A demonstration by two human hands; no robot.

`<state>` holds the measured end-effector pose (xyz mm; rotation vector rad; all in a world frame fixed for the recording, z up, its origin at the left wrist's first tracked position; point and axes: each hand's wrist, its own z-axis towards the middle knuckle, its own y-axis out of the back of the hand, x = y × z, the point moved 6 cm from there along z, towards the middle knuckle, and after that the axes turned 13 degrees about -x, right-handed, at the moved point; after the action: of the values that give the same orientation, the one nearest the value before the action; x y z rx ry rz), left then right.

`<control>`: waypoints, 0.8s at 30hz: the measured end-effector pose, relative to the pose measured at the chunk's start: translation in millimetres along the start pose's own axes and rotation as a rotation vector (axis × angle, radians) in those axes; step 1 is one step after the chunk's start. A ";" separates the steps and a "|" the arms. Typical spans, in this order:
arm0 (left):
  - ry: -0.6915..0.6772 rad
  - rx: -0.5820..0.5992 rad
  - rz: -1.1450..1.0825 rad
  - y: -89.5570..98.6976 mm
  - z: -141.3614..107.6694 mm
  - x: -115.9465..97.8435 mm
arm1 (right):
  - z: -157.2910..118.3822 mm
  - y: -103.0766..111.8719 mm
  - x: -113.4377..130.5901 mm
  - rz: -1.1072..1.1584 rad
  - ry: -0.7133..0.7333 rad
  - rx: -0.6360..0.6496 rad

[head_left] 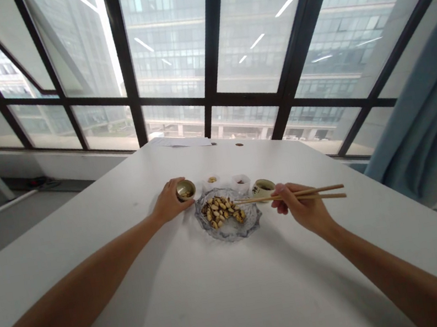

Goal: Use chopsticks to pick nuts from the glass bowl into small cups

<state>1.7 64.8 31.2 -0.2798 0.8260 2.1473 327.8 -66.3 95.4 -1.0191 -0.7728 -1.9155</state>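
My left hand (171,200) is wrapped around a small round cup (185,187), tilted so that its inside shows a few pale bits. Just right of it sits a clear, scallop-edged glass dish (230,235) with a heap of pale and dark nuts or seeds (218,210) in it. A pair of wooden chopsticks (319,192) is held in my right hand (299,207). Their tips point left over the right part of the heap; I cannot tell whether they pinch a piece. Behind the chopsticks stands a cream cup (262,188) with dark markings, partly hidden by them.
Two small whitish containers stand behind the dish: one (210,183) with a yellowish piece, another (241,183) with dark bits. Papers (181,142) lie at the far end of the white table (208,304). Tall windows rise beyond, and a blue curtain (425,123) hangs at right.
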 end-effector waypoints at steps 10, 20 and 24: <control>0.012 0.003 -0.005 -1.8 -0.2 -0.1 | -10.2 -18.1 -11.3 0.047 -0.017 0.027; 0.014 -0.002 -0.021 -0.3 -0.3 -1.5 | -10.5 -11.5 -61.4 0.298 -0.326 -0.168; 0.021 -0.002 -0.019 -0.1 -0.4 -1.7 | -7.4 -7.4 -82.9 0.367 -0.461 -0.198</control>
<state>2.9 63.5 31.5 -0.3103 0.8298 2.1314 347.1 -37.9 19.2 -1.6378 -0.5951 -1.4765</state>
